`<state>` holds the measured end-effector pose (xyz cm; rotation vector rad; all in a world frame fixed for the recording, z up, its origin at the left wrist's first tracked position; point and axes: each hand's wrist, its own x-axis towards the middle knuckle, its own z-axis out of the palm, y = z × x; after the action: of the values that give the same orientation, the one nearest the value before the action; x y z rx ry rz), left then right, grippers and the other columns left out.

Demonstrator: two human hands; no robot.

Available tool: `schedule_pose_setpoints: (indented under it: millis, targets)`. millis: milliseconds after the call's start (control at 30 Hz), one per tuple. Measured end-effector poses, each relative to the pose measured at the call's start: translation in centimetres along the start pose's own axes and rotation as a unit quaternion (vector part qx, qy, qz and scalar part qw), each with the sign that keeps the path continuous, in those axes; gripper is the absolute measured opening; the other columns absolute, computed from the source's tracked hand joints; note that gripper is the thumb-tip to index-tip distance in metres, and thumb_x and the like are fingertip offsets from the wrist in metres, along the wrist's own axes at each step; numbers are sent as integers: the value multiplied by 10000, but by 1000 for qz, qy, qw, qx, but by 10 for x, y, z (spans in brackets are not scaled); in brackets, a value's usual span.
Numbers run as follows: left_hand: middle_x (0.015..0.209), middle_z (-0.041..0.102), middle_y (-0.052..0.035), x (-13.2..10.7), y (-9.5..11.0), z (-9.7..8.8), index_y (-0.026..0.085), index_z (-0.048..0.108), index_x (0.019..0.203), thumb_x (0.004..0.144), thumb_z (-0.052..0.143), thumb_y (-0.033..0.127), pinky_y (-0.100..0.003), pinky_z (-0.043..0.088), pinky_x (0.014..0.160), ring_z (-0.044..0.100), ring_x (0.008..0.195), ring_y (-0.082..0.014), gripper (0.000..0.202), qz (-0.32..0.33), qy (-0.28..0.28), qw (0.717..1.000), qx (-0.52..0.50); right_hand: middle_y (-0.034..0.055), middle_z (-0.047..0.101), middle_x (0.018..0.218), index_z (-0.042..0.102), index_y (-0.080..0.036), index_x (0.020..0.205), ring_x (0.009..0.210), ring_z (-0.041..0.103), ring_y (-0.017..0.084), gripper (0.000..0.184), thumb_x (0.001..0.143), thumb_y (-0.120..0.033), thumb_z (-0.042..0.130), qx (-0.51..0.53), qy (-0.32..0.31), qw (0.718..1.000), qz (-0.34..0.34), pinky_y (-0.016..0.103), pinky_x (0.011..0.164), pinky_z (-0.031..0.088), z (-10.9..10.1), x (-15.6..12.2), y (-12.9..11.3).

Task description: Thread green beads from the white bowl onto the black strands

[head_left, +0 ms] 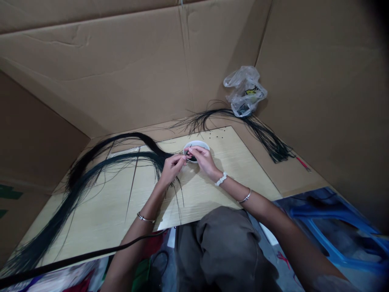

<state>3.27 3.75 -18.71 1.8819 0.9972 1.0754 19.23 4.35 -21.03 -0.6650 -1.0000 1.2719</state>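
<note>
Over a small white bowl (197,143) with dark contents, my two hands come together with fingers pinched. My left hand (172,168) is closed at the bowl's left edge, its fingertips almost meeting the right ones. My right hand (204,159) pinches above the bowl and partly covers its inside. Whatever sits between the fingers is too fine to make out. Beside my left hand end two long bundles of dark, hair-like strands, one black (136,137) and one dark green-black (100,167). Some loose strands hang below that hand.
Another dark strand bundle (267,140) lies at the back right, with a clear plastic bag (245,93) over it. A red-handled tool (302,163) lies beyond. Small dark bits dot the board (237,162). Cardboard walls (136,69) enclose the work surface. A blue plastic stool (322,239) stands lower right.
</note>
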Motion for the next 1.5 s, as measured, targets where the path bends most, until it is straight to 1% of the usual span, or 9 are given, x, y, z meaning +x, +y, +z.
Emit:
schedule_pose_setpoints:
  millis: [100,300,500,700,967,1067,1167,1367,1500]
  targets:
    - [728,672,-39,0,0,0,141,655,688,956,556,427,-247,392,578,464,523,-95,405,1,-1,1000,-1,57,733,996,755,-176,857,908,642,154,224,823,-397,731,5,5,1000,1,263,859,513,1,-1,-2]
    - [730,663,-37,0,-3,0,146,672,705,956,554,431,-254,400,595,481,546,-107,398,2,1,1000,-4,52,725,965,744,-173,828,820,618,133,229,815,-401,734,12,7,1000,5,251,798,510,2,0,-4]
    - [616,585,-11,0,-1,0,151,672,693,956,555,417,-254,403,627,506,583,-125,392,8,7,1000,13,56,716,925,735,-166,833,799,624,139,270,803,-434,738,-17,19,1000,9,258,780,519,3,-1,-9]
    - [688,625,-31,-1,-1,-1,151,663,691,954,551,447,-256,411,612,507,587,-125,411,7,6,1000,14,62,711,904,698,-164,829,807,639,150,334,738,-472,790,-28,33,999,20,275,790,531,3,0,-11]
    - [684,611,-28,-1,-3,-1,150,692,725,952,557,452,-246,394,564,486,558,-113,401,1,5,1000,7,48,693,842,692,-162,817,783,633,146,363,747,-507,779,-42,29,999,4,281,788,521,3,-1,-12]
    - [708,637,-37,-1,-2,-1,148,675,707,946,558,460,-245,394,551,485,553,-112,410,0,7,1000,9,48,692,855,686,-162,812,778,632,147,382,738,-525,779,-44,31,999,8,283,778,521,3,-1,-13]
    - [732,661,-41,-1,0,-1,147,650,681,946,555,454,-241,397,557,485,552,-107,417,-1,7,1000,12,45,689,845,681,-163,797,769,631,145,371,737,-515,781,-40,32,999,7,281,775,519,3,-1,-13]
    - [798,685,-47,-1,-1,-1,145,655,698,954,553,432,-238,405,578,484,552,-94,398,1,3,1000,5,41,683,827,690,-158,799,753,625,135,313,766,-457,775,-24,25,999,-5,273,774,508,2,-1,-13]
    - [807,681,-53,-1,-3,-1,143,656,700,948,559,439,-236,401,558,481,542,-94,398,-4,3,1000,3,43,681,835,680,-163,793,771,620,139,328,759,-476,774,-25,33,999,0,279,789,509,3,-1,-11]
